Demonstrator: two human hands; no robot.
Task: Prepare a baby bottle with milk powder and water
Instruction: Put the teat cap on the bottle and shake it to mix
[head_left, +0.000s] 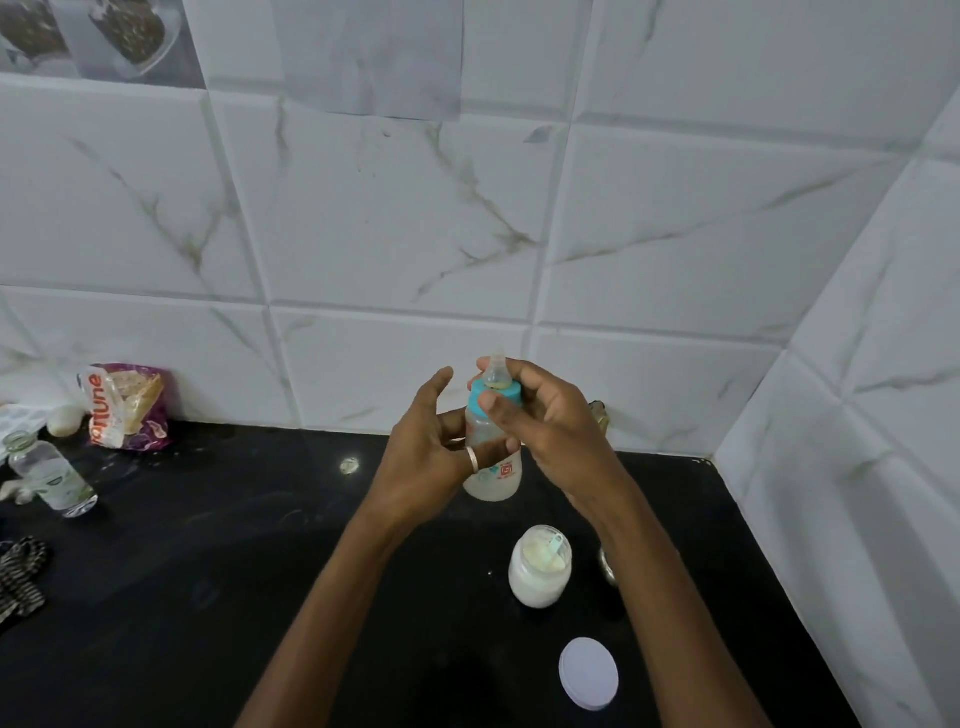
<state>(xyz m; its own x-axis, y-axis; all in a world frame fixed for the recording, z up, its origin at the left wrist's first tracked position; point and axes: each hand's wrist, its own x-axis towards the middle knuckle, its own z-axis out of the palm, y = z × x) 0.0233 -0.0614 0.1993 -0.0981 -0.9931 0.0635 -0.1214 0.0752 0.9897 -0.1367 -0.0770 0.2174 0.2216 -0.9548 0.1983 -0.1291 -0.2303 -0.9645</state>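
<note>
I hold a clear baby bottle (493, 480) upright above the black counter; whitish liquid fills its lower part. My left hand (423, 457), a ring on one finger, wraps the bottle's body. My right hand (540, 421) grips the blue collar (475, 402) below the clear teat (496, 366). An open jar of milk powder (540, 569) with a small scoop in it stands on the counter just below my hands. Its white lid (588, 673) lies flat nearer to me.
The black counter (260, 571) meets tiled walls at the back and on the right. At the left stand a small glass bottle (52, 475), a purple snack packet (130, 408) and a striped cloth (18, 577). A shiny metal object (608, 566) sits behind my right wrist.
</note>
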